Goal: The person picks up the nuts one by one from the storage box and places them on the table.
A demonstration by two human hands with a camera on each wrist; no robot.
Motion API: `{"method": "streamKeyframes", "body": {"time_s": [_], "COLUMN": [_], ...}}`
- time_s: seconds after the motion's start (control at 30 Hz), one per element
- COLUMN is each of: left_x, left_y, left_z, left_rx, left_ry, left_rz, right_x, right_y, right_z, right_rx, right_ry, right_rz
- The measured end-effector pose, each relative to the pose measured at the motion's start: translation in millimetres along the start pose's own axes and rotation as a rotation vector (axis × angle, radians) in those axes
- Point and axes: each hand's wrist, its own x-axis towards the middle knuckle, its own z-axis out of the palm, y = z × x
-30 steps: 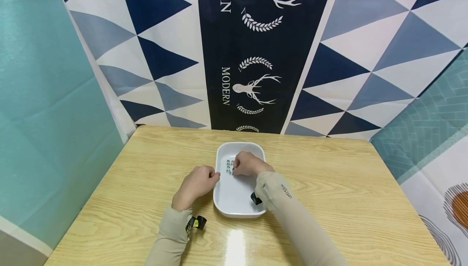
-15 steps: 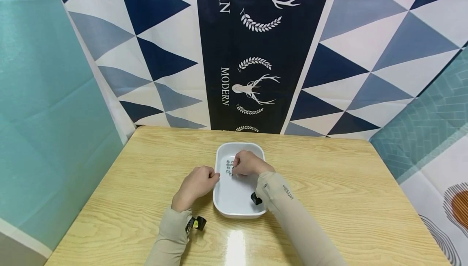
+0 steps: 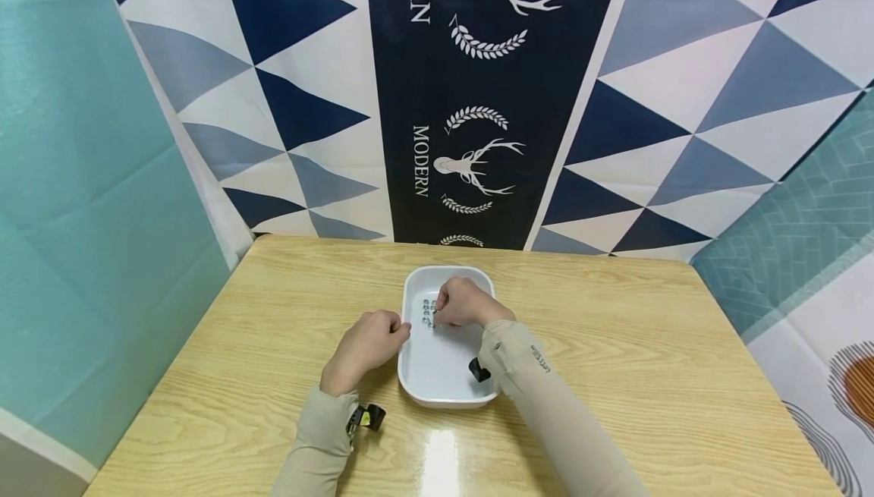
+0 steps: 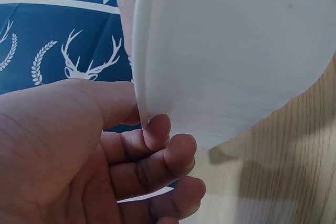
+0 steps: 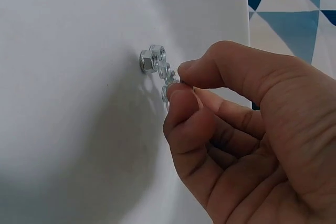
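Shiny metal nuts (image 5: 149,61), smooth tray (image 3: 437,366)

Beige sleeves (image 3: 556,398), dark lettering (image 3: 539,359) on the right, black wrist cameras (image 3: 479,369), yellow patch (image 3: 366,417) at left

A bench (image 3: 649,345) with a pale yellow, wood-grained top and rounded far corners stands against a patterned wall covering (image 3: 300,26) of navy, grey-blue and white triangles. Down its middle runs a near-black vertical band (image 3: 410,80) printed with white antlered stag heads, leafy sprigs and sideways "MODERN" lettering. A plain, creased teal sheet (image 3: 109,201) hangs at left; at right, a teal herringbone-patterned covering (image 3: 812,209) meets white with a ringed, rust-brown disc (image 3: 862,385). A bright white reflection (image 3: 439,463) glares off the bench's near side.
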Motion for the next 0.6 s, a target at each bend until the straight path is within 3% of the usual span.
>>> {"method": "streamKeyframes", "body": {"time_s": [0.6], "left_x": [0.6], "left_y": [0.8], "left_z": [1.6], "left_rx": [0.002], "left_ry": [-0.006], "left_rz": [-0.010], "right_x": [3.7], "right_y": [-5.2], "right_z": [2.0], "right_rx": [0.034], "right_ry": [-0.014], "right_rz": [-0.009]}}
